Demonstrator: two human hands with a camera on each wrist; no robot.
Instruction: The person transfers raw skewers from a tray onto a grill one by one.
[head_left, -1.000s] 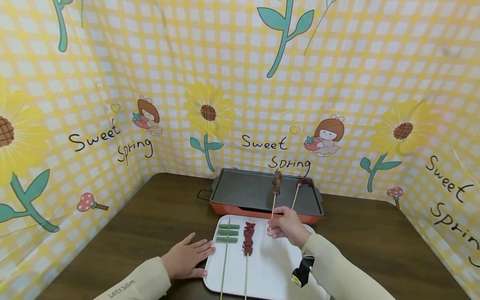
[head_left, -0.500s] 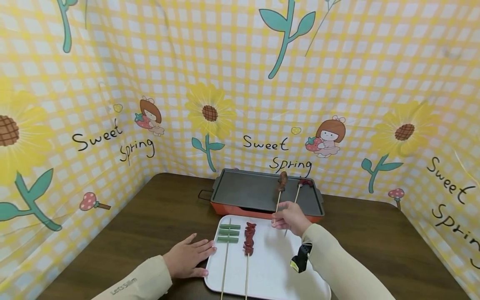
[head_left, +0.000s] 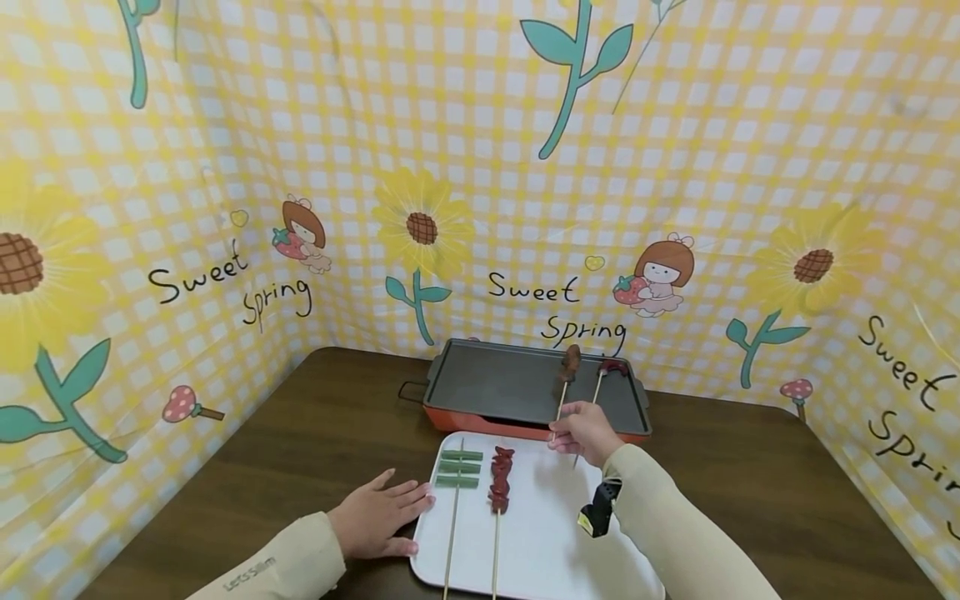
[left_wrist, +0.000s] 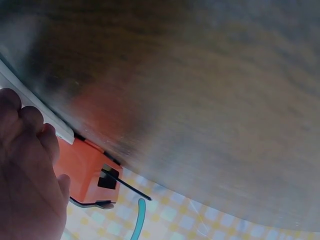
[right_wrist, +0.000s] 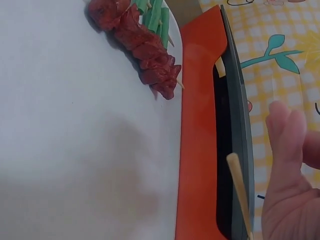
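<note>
My right hand (head_left: 587, 433) pinches the bamboo stick of a brown meat skewer (head_left: 571, 364), its meat end over the right part of the grill's dark plate (head_left: 487, 379). Just right of it, a dark red skewer (head_left: 613, 367) lies on the plate, its stick passing partly behind my hand. In the right wrist view, one bare stick end (right_wrist: 233, 159) juts past the grill's front edge. My left hand (head_left: 378, 514) lies flat with fingers spread, fingertips at the left rim of the white tray (head_left: 540, 550). On the tray are a green vegetable skewer (head_left: 459, 469) and a red meat skewer (head_left: 501, 479).
The grill's orange base (head_left: 480, 425) stands directly behind the tray, with a wire handle (head_left: 411, 390) sticking out left. Brown wooden table (head_left: 300, 450) surrounds both. A yellow checked cloth (head_left: 480, 208) rises behind and at both sides.
My right hand has moved right and slightly forward with the brown meat skewer, bringing it closer to the dark red one. My left hand stays at the tray's rim.
</note>
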